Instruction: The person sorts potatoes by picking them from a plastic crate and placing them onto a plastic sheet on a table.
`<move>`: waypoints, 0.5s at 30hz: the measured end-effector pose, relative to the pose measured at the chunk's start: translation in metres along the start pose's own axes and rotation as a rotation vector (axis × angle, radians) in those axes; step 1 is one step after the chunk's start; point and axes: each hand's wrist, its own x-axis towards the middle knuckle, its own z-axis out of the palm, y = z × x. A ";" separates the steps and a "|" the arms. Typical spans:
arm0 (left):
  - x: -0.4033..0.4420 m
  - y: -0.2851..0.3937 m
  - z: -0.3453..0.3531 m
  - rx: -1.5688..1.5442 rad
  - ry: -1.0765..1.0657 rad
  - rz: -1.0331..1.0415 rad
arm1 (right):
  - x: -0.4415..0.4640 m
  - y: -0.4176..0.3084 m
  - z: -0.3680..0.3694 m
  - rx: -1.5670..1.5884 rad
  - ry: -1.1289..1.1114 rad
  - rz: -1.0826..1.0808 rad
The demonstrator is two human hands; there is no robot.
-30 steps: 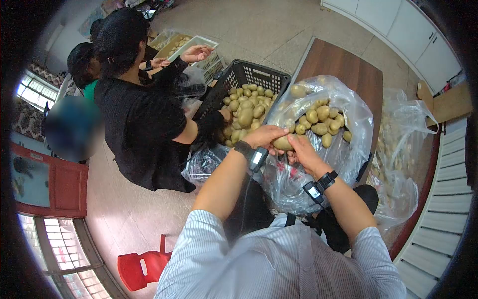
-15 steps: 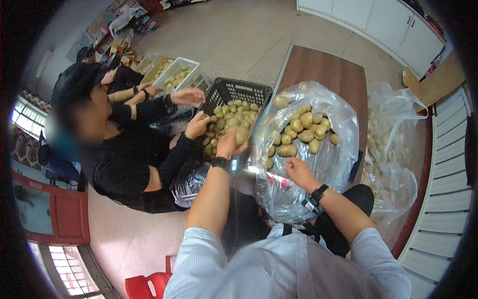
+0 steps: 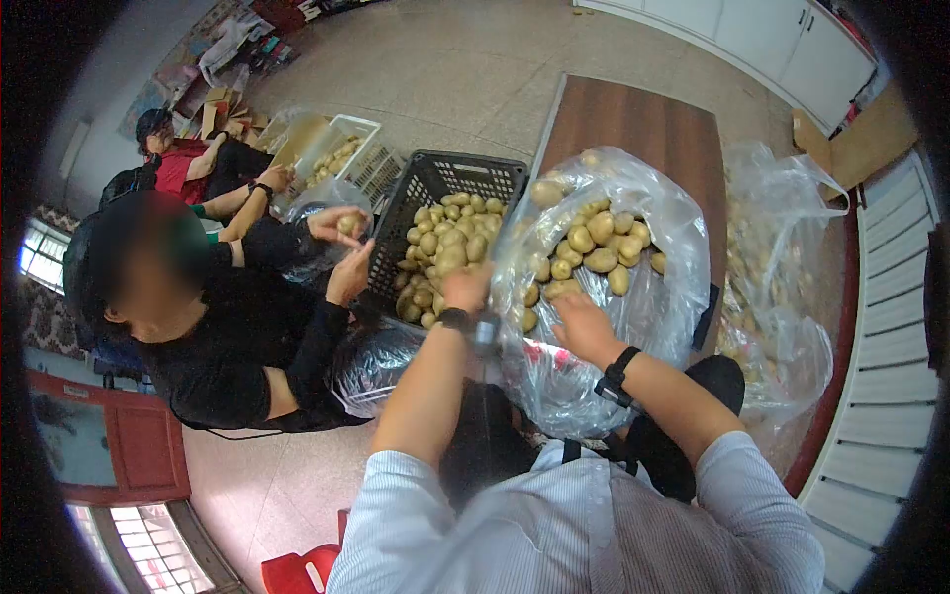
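- Potatoes (image 3: pixel 601 230) lie heaped in a clear plastic bag (image 3: pixel 643 322) at twelve o'clock from the right hand (image 3: pixel 586 330); more fill the black plastic crate (image 3: pixel 465 170) at ten o'clock.
- The right hand reaches into the bag, fingertips by a potato (image 3: pixel 562 288); I cannot tell if it pinches it.
- Over the crate's near edge, the left hand (image 3: pixel 465 287) is blurred, its grip unreadable.
- A black-clad co-worker (image 3: pixel 218 346) sits toward nine o'clock.
- Brown tabletop (image 3: pixel 633 119) extends toward one o'clock from the right hand.
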 end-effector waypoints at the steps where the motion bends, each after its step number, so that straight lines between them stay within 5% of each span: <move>1: 0.002 0.001 0.010 0.202 -0.049 0.076 | 0.002 -0.003 -0.004 -0.046 -0.078 0.014; 4: -0.012 0.007 0.046 0.594 -0.065 0.065 | 0.016 -0.018 -0.009 -0.045 0.040 -0.185; 6: -0.023 0.011 0.049 0.599 -0.004 -0.079 | 0.018 -0.027 -0.007 -0.100 -0.041 -0.181; 15: 0.012 -0.032 0.064 0.379 0.001 -0.016 | 0.028 -0.031 0.010 -0.197 -0.045 -0.163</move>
